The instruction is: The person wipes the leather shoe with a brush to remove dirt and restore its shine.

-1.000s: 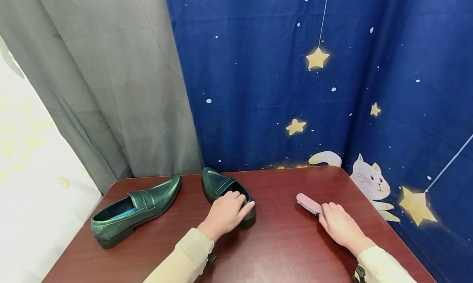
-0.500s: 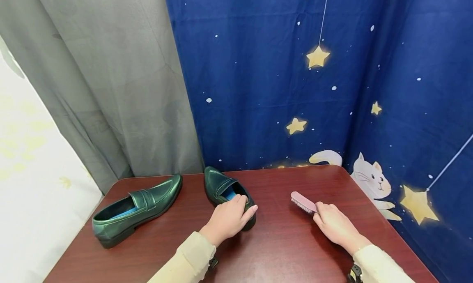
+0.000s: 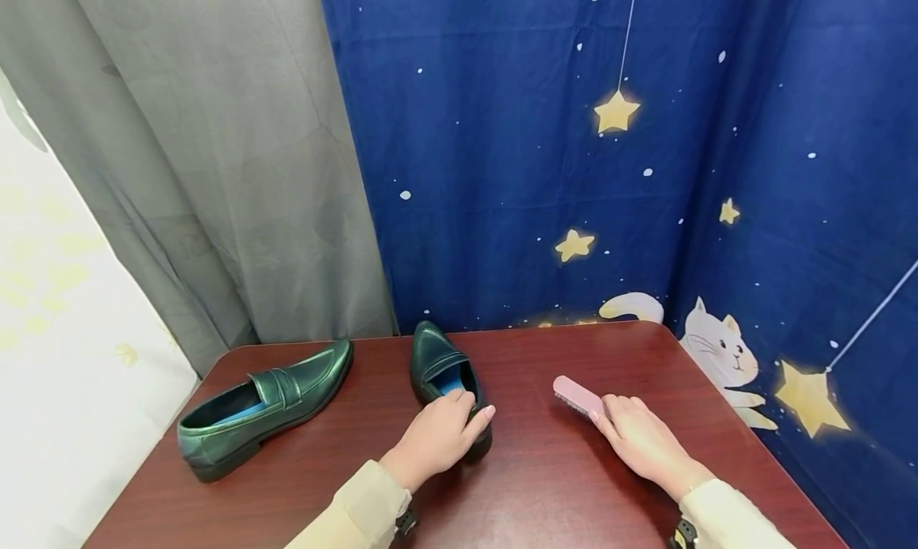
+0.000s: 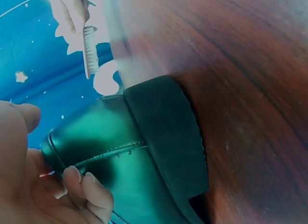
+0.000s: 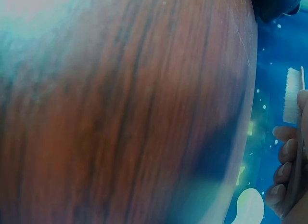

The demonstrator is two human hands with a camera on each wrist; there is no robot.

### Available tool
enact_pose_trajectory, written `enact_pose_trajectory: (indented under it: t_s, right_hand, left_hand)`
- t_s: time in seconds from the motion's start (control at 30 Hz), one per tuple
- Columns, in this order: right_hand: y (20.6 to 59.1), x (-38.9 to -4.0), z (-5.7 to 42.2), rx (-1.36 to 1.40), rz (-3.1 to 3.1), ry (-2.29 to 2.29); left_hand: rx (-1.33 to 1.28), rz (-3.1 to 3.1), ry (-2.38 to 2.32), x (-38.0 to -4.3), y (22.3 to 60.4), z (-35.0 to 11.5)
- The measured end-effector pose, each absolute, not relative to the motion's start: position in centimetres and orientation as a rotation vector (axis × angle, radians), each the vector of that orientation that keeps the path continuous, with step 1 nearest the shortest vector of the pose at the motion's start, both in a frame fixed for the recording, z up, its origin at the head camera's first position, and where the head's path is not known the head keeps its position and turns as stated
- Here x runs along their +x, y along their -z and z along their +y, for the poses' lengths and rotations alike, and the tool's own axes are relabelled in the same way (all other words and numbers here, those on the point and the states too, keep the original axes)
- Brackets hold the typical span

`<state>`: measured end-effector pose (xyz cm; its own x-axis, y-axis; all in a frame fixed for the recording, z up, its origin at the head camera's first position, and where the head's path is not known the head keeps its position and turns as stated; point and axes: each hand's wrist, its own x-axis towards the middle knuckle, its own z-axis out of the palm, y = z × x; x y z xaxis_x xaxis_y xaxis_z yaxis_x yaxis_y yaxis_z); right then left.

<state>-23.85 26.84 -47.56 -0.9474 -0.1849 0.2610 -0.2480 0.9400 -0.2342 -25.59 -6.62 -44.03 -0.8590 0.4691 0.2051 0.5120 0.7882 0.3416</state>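
My left hand grips the heel end of a dark green loafer, its fingers over the rim of the opening. In the left wrist view, fingertips curl at the rim of the loafer, whose heel block faces the table. My right hand holds a pink brush by its handle, raised over the table to the right of that shoe. White bristles of the brush show in the right wrist view, with several fingers wrapped round the handle.
The matching green loafer stands on the left part of the reddish-brown table, toe toward the back. Behind the table hang a grey curtain and a blue star-patterned curtain.
The held loafer has turned, its toe swinging right, with my left hand still at its heel. My right hand has moved left with the brush, nearer the shoe. The other loafer stays put.
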Motion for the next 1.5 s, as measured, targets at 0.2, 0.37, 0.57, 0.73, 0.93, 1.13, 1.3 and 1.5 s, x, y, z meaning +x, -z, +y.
enact_pose_trajectory:
  t_s: [0.2, 0.37, 0.57, 0.73, 0.93, 1.13, 1.3, 1.5]
  right_hand:
    - [47.7, -23.7, 26.5, 0.352, -2.858, -0.394]
    - [48.0, -23.6, 26.1, 0.384, -2.854, -0.401]
    - [48.5, -23.6, 25.7, 0.391, -2.843, -0.41]
    - [48.8, -23.6, 25.3, 0.397, -2.817, -0.41]
    - [48.8, -23.3, 24.7, 0.414, -2.792, -0.426]
    - [48.7, -23.2, 24.4, 0.418, -2.792, -0.431]
    - [48.7, -23.1, 24.3, 0.414, -2.803, -0.453]
    - [48.8, -23.1, 24.1, 0.416, -2.801, -0.458]
  left_hand:
    - [-0.806, -2.846, 0.603, -25.2, 44.1, -7.0]
    - [-0.857, -2.802, 0.568, -24.9, 44.2, -7.6]
    - [-0.965, -2.816, 0.649, -24.9, 44.0, -8.8]
    - [-1.102, -2.822, 0.706, -25.6, 43.8, -10.1]
    - [-1.158, -2.837, 0.728, -26.1, 43.8, -11.7]
    - [-1.098, -2.81, 0.776, -26.0, 44.0, -12.7]
    - [-1.049, -2.809, 0.843, -26.0, 44.2, -13.0]
    - [-0.958, -2.817, 0.86, -26.2, 44.4, -14.1]
